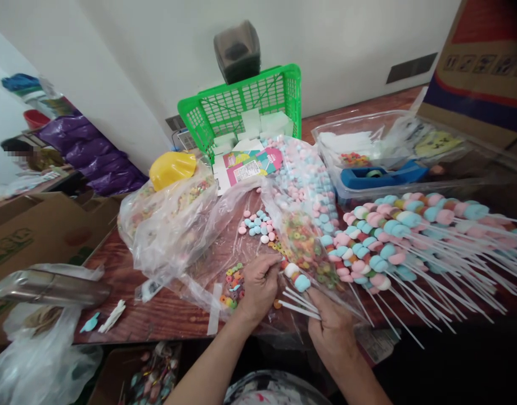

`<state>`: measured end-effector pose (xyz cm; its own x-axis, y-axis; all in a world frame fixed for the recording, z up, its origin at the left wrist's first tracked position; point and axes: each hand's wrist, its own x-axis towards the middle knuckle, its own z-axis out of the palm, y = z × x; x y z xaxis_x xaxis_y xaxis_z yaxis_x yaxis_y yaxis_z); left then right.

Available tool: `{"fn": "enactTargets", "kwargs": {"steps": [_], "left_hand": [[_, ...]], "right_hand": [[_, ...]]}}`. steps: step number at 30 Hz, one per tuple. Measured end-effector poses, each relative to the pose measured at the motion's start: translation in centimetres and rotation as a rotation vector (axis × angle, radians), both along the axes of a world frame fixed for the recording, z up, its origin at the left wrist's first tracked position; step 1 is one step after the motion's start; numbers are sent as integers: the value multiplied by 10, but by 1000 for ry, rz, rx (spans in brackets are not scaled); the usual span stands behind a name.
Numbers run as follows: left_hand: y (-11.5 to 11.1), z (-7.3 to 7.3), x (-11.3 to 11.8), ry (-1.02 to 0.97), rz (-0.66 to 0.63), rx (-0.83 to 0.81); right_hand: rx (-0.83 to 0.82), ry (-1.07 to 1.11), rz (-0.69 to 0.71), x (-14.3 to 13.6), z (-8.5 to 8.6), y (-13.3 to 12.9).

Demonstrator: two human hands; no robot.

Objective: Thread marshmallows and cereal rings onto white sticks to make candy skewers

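My right hand (333,322) is closed around several white sticks (299,304) and a short candy skewer (301,282) with pale blue and white pieces on it. Beside the skewer's tip, my left hand (260,284) has its fingers pinched together; what they hold, if anything, is hidden. Loose gummy rings (233,284) lie just left of that hand. Beyond it are pink, blue and white candies (258,225). A clear bag of gummy rings (306,242) rests behind my hands. To the right, finished-looking candy skewers (382,239) are piled with their sticks pointing toward me.
A green basket (241,93) stands at the back with white boxes in it. Right of it, a clear plastic tub (355,126) contains a blue tape dispenser (382,174). At left are a yellow bowl (172,170), a steel flask (51,288) and a cardboard box (43,230). A person (19,152) is far left.
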<state>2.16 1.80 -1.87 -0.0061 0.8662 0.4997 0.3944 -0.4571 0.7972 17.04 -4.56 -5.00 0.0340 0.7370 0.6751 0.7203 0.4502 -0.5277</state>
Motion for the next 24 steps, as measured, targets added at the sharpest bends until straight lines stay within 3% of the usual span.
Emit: {"fn": "enactTargets", "kwargs": {"steps": [4,8,10,13,16,19,24], "left_hand": [[7,-4,6,-198,41,-184],[27,13,-9,-327,-115,-452],[47,22,-24,-220,-183,-526],[79,23,-42,185,-213,-384],[97,14,-46,540,-261,-184],[97,6,-43,570,-243,-152],[78,1,-43,487,-163,-177]], "right_hand": [[21,-41,25,-1,1,1],[-88,19,-6,5,4,4],[-147,39,-26,9,3,5],[-195,46,-58,13,0,7],[-212,26,-83,14,-5,8],[-205,-11,-84,13,-6,9],[-162,-76,-93,11,-9,8]]}}
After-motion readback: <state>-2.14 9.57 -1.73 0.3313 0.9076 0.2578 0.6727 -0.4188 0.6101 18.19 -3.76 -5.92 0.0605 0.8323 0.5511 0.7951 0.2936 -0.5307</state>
